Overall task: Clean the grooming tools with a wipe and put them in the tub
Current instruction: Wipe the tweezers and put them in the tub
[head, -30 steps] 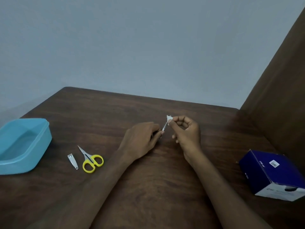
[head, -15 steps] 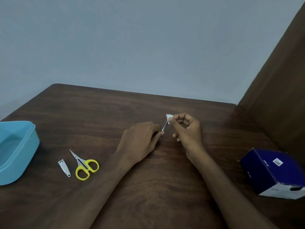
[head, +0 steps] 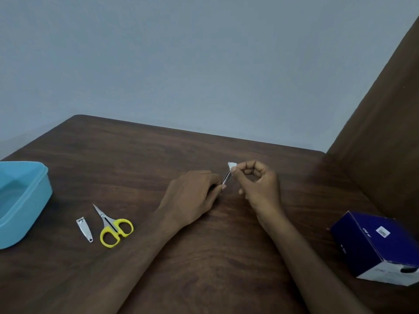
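At the table's middle my left hand grips a thin metal tool, most of it hidden in the fist, only its shiny tip showing. My right hand pinches a small white wipe around that tip. Yellow-handled scissors lie flat to the left, with a small metal nail clipper just beside them. The light blue tub stands at the far left edge, partly cut off by the frame.
A dark blue box sits on the brown wooden table at the right. A brown panel rises along the table's right side. A grey wall lies behind the table's far edge.
Both hands stay together on the tool and wipe, the right fingers shifting slightly at the tip. The view has swung a little, so the tub shows more or less at the left.
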Motion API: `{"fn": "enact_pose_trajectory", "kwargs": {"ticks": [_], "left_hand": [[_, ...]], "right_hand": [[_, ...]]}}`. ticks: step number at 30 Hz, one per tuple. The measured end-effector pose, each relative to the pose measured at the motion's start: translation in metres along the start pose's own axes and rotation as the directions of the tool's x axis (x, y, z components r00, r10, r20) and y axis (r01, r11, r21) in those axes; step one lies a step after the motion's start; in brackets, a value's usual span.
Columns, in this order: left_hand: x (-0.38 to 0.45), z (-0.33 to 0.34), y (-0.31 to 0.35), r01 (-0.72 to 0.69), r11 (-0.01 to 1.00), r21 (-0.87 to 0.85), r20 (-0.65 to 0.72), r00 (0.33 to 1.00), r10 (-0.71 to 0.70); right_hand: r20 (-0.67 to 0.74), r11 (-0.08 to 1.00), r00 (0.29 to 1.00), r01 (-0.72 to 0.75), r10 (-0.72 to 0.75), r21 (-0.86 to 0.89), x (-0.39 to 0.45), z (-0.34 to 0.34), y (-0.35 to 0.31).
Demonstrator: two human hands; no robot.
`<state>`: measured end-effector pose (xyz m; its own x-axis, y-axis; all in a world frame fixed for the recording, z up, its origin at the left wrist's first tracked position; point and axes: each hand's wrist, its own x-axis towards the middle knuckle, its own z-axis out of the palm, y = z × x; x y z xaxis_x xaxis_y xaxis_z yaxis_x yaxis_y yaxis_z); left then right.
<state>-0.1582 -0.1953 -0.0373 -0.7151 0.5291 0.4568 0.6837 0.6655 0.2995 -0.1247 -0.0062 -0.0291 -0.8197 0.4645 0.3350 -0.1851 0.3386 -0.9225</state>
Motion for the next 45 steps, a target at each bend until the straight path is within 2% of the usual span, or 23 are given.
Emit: {"fn": "enact_pose_trajectory", "kwargs": {"ticks": [3, 5, 8, 13, 16, 19, 25, 30, 35, 41, 45], "left_hand": [[0.000, 0.000, -0.001, -0.004, 1.000, -0.014, -0.013, 1.000, 0.004], [0.001, 0.000, -0.001, -0.012, 1.000, -0.020, -0.012, 1.000, 0.012], [0.002, -0.001, -0.001, 0.006, 1.000, -0.010, 0.009, 1.000, -0.006], [0.003, -0.002, -0.001, 0.038, 0.999, 0.007, 0.021, 0.999, -0.038], [0.003, 0.000, -0.001, 0.034, 0.999, 0.007, 0.021, 0.999, -0.034], [0.002, -0.001, 0.000, 0.034, 0.999, -0.013, 0.027, 0.999, -0.033], [0.001, -0.003, -0.001, 0.057, 0.997, -0.059, 0.016, 0.998, -0.056], [0.001, -0.003, -0.001, 0.051, 0.998, -0.048, 0.038, 0.998, -0.049], [0.001, -0.002, -0.003, 0.051, 0.997, -0.055, 0.035, 0.998, -0.049], [0.000, -0.004, -0.002, 0.057, 0.997, -0.055, 0.051, 0.997, -0.055], [0.000, -0.005, -0.001, 0.058, 0.995, -0.080, 0.044, 0.998, -0.055]], "right_hand": [[0.117, 0.995, 0.992, 0.060, -0.050, -0.085, -0.006, -0.001, 0.005], [0.125, 0.983, 0.988, 0.112, -0.094, -0.147, -0.009, 0.000, 0.004], [-0.008, 0.986, 0.997, 0.079, -0.081, -0.146, -0.003, 0.001, 0.001], [-0.195, 0.999, 0.980, -0.045, 0.044, 0.000, 0.004, 0.000, 0.004], [-0.250, 0.991, 0.963, -0.080, 0.104, 0.103, 0.005, -0.002, 0.002], [-0.182, 0.983, 0.977, -0.083, 0.113, 0.163, 0.001, -0.001, -0.003], [0.025, 0.977, 0.991, -0.131, 0.129, 0.166, -0.009, 0.002, -0.009], [-0.045, 0.933, 0.979, -0.175, 0.199, 0.315, -0.006, 0.000, -0.015], [0.013, 0.947, 0.985, -0.168, 0.172, 0.273, -0.011, 0.000, -0.015], [-0.052, 0.903, 0.975, -0.178, 0.214, 0.391, -0.009, -0.002, -0.020], [-0.011, 0.925, 0.981, -0.178, 0.193, 0.335, -0.014, 0.000, -0.019]]}}
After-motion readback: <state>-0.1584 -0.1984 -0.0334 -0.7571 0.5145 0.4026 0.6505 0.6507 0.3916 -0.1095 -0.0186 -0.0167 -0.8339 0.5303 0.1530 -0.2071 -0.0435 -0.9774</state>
